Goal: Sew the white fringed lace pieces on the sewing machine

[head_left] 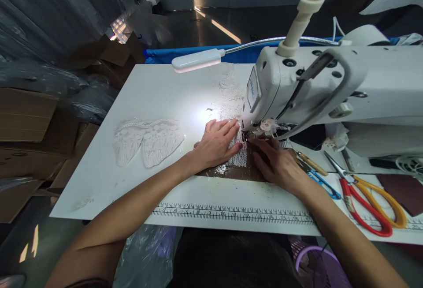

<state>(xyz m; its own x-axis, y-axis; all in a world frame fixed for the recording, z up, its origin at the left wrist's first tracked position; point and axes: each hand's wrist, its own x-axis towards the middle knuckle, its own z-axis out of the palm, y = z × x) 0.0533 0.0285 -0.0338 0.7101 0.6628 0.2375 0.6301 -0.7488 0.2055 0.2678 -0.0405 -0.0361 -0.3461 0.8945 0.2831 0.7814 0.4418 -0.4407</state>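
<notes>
The left hand point(216, 144) lies flat just left of centre, fingers straight and close together, palm down on the lace point(238, 156), which runs out from under its fingertips toward the needle. The right hand point(274, 161) sits just right of it, fingers bent and reaching to the foot of the machine point(330, 85). Its tips rest on the right edge of the lace, but whether they pinch it or only press it cannot be told. The lace is thus between the two hands, at the centre of the frame and touching both. It is a narrow white strip of openwork with a net-like pattern, thin and limp, and more of it trails up behind the needle. Under it is a dark brown, glossy patch point(231, 173) on the smooth white table point(158, 94). A printed ruler point(231, 212) runs along the near edge, low in the frame. A white lamp point(194, 60) on a ribbed metal neck throws a bright spot beside the left hand. At centre left, well apart, lie two loose pieces point(148, 140) of the same white lace, rounded and scalloped. At lower right lie blue snips point(322, 183) and scissors point(363, 206) with red and yellow loop handles.
</notes>
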